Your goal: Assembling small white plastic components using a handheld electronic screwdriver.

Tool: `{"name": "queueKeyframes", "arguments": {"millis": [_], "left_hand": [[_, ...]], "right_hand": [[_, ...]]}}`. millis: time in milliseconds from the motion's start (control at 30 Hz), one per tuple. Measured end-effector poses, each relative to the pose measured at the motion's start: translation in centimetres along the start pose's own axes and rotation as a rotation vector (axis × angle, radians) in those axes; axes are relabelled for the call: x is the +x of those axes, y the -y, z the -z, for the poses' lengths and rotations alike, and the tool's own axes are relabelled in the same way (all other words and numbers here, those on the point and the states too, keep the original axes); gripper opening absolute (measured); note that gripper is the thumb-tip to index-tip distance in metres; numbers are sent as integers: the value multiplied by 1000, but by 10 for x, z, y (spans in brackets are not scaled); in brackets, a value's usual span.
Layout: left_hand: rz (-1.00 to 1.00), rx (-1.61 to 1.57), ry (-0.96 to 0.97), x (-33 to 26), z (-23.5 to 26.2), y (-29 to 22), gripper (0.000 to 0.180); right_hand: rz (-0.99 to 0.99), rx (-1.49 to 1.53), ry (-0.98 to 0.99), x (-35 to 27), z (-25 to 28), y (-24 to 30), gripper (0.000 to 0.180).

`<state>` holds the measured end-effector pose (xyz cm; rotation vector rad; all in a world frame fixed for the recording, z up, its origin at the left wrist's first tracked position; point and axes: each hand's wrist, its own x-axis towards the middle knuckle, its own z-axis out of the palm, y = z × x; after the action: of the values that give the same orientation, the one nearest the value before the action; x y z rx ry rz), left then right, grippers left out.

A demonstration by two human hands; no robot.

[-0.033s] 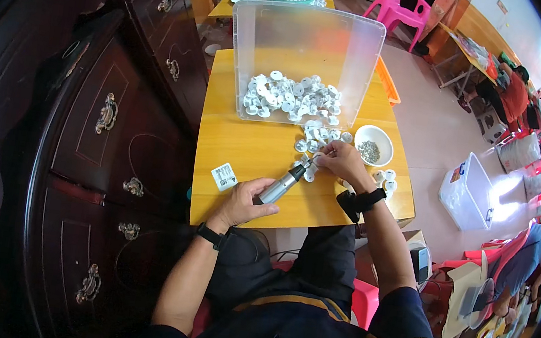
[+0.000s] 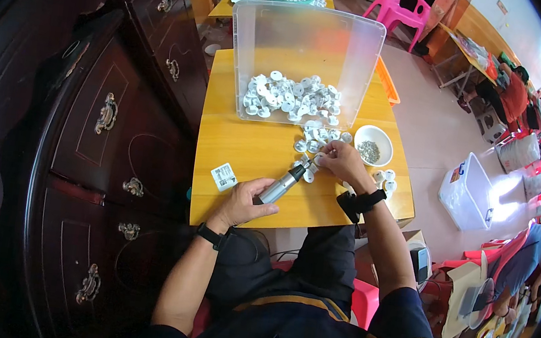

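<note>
My left hand [image 2: 246, 204] is wrapped around a silver and black electric screwdriver [image 2: 280, 187], its tip pointing away from me and to the right. At that tip, the fingers of my right hand [image 2: 344, 161] pinch a small white plastic part [image 2: 319, 159]; the fingers partly cover it. Just beyond my right hand, several loose white parts [image 2: 315, 136] lie on the yellow table [image 2: 246, 146]. A white bowl [image 2: 388, 158] of small metal pieces, seemingly screws, stands right of that hand.
A clear plastic bin [image 2: 306, 45] lies with its open side toward me, white parts heaped inside. More white parts [image 2: 387, 181] sit at the table's right. A printed white label [image 2: 223, 177] lies at the left. Dark wooden drawers [image 2: 97, 121] line the left side; other people are at the right.
</note>
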<state>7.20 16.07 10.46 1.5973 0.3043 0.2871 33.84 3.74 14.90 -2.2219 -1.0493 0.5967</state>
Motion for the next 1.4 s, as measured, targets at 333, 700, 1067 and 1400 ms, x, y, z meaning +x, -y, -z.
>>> {"name": "queueKeyframes", "arguments": {"millis": [333, 700, 1067, 1400], "left_hand": [[-7, 28, 1, 1, 3, -2, 60], [-15, 28, -21, -2, 1, 3, 63], [-41, -24, -24, -1, -1, -2, 62], [-8, 41, -9, -2, 2, -3, 60]], "right_hand": [[31, 268, 23, -11, 0, -3, 22], [141, 223, -47, -44, -8, 5, 19], [-72, 372, 466, -37, -23, 19, 28], [8, 684, 220, -30, -29, -3, 15]]}}
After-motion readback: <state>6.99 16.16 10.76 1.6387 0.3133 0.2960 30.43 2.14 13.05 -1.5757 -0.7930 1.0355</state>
